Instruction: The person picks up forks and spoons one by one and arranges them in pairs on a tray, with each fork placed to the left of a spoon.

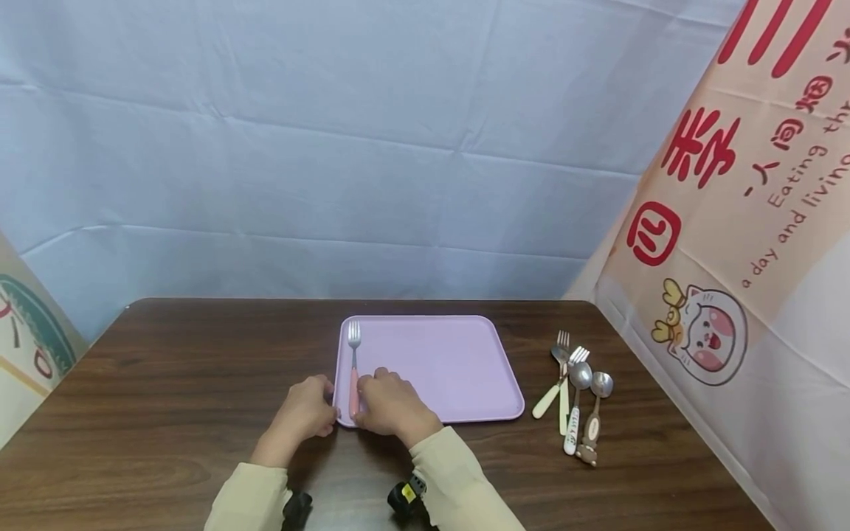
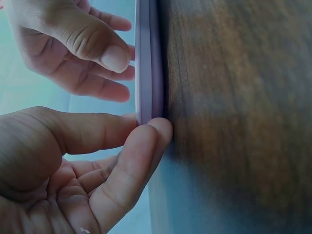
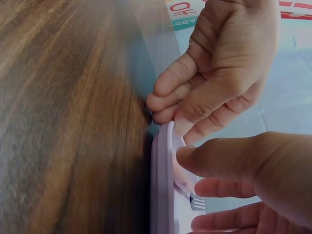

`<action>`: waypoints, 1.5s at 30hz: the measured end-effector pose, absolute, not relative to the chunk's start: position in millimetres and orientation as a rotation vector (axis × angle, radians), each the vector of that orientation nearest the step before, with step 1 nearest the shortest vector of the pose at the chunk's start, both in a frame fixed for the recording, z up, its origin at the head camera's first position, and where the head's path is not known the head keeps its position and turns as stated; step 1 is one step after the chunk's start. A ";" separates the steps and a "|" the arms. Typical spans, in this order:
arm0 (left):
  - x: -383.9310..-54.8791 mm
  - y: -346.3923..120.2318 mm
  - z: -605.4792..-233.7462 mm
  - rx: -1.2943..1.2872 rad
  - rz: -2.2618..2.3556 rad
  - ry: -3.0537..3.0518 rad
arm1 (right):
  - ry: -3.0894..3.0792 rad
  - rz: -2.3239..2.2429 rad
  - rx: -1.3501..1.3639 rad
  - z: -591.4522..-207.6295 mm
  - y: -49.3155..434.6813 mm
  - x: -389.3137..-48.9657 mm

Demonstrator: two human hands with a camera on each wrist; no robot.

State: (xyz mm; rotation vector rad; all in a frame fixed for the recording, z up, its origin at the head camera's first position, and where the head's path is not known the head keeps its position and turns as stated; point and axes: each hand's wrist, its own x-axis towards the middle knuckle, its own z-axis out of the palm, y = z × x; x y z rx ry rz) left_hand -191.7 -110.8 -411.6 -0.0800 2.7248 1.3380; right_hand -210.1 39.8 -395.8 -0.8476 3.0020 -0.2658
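A lilac tray (image 1: 438, 369) lies on the table, with a pink-handled fork (image 1: 354, 346) along its left side, tines pointing away. At the near left corner, my left hand (image 1: 304, 411) pinches the tray's rim (image 2: 145, 73), thumb on the upper side and fingers at the underside. My right hand (image 1: 388, 402) is over the tray beside the fork's handle. Its fingers (image 3: 229, 187) are spread and fairly straight, with the thumb (image 3: 195, 158) close to the handle; part of the handle is hidden behind them in the right wrist view.
To the right of the tray, several forks and spoons lie bunched on the dark wooden table (image 1: 199, 391). Among them are a white-handled spoon (image 1: 581, 376) and a spoon with a brown bear handle (image 1: 591, 428). A pale blue cloth (image 1: 332, 147) hangs behind the table.
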 end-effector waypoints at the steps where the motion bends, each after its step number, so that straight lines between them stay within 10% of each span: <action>1: -191.8 -110.5 -411.5 -0.080 1.344 2.723 | 3.004 -0.259 -0.841 -395.8 40.8 -210.7; 45: -191.4 -108.9 -411.4 -0.083 1.311 2.739 | 3.061 -0.347 -0.509 -386.9 136.5 -218.0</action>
